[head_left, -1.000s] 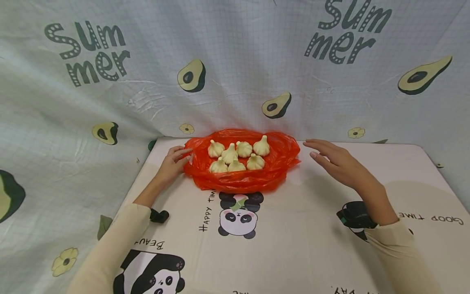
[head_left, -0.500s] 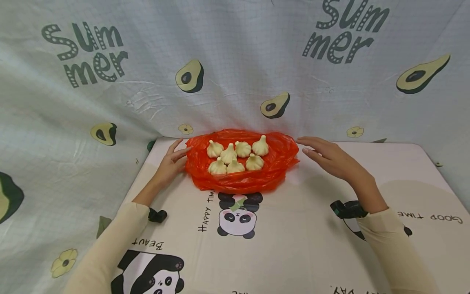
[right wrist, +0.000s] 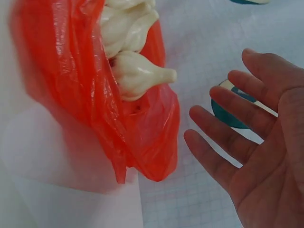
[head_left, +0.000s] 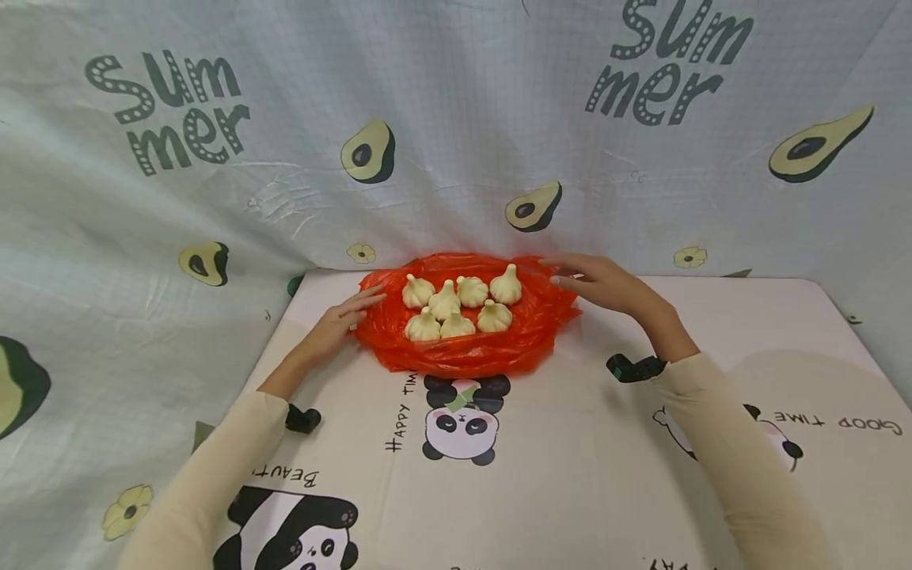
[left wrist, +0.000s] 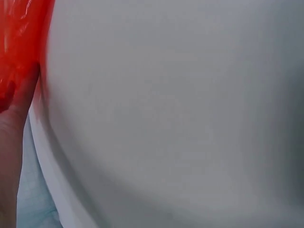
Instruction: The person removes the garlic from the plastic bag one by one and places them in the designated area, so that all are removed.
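A red plastic bag [head_left: 466, 360] lies spread out with its mouth up against the back of the table. Several pale garlic bulbs [head_left: 445, 301] sit together inside it. My left hand [head_left: 333, 331] is at the bag's left side, its extended fingers touching the red plastic; the left wrist view shows part of this hand [left wrist: 12, 137] against the bag. At the other end, my right hand [head_left: 606, 283] reaches over the bag's right rim. Spread, relaxed fingers with nothing between them show on this hand [right wrist: 261, 156] in the right wrist view. Whether it touches the plastic I cannot tell.
The light table [head_left: 556, 475] carries printed pandas and lettering. A hanging cloth [head_left: 456, 158] with avocado prints stands right behind the bag and along the left side. Dark wrist devices show below both hands.
My right hand has moved left, from beside the bag to over its right rim. The left hand's fingers have shifted slightly right onto the bag's edge. The garlic bulbs stay put.
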Demonstrator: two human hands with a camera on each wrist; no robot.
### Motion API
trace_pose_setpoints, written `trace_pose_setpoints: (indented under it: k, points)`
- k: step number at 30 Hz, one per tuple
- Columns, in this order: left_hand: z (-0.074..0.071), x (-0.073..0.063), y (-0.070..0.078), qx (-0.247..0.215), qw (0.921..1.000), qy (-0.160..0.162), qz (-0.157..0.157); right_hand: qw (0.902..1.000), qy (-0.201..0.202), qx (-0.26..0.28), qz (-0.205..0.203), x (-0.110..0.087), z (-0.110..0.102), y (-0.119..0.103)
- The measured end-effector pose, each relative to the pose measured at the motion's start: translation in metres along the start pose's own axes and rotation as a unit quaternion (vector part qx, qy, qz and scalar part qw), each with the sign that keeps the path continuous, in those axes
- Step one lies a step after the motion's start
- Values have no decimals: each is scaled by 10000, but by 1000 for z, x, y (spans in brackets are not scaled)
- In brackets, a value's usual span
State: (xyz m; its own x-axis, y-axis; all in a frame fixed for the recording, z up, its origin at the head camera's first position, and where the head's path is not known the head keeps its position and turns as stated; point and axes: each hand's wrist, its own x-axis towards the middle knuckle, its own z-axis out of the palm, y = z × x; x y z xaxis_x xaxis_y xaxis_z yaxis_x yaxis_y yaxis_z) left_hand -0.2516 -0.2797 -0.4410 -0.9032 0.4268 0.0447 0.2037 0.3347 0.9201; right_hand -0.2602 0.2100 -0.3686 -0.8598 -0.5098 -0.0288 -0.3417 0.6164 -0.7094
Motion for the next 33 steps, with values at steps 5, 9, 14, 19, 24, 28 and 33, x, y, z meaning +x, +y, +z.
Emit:
trace_pose_setpoints:
  k: [5,9,14,19,24,28,33]
  points:
    - [-7,-4,-2,-632,9980,-21,27,9996,-90,247,123,16,0,3]
    - [-10,-4,-8,-414,9989,110,165,9995,-136,217,161,25,2,4]
    - [-6,0,-14,-281,9985,218,417,9993,-191,194,269,37,7,4]
    - [-3,3,-14,432,9972,384,469,9987,-289,110,399,50,12,5]
    - [-4,4,-11,1054,9939,214,254,9985,-375,97,379,59,17,6]
    - [-3,4,-10,1406,9900,3,60,9989,-340,114,315,66,20,6]
    - [-3,5,-9,1670,9857,-155,161,9993,-277,5,252,75,24,5]
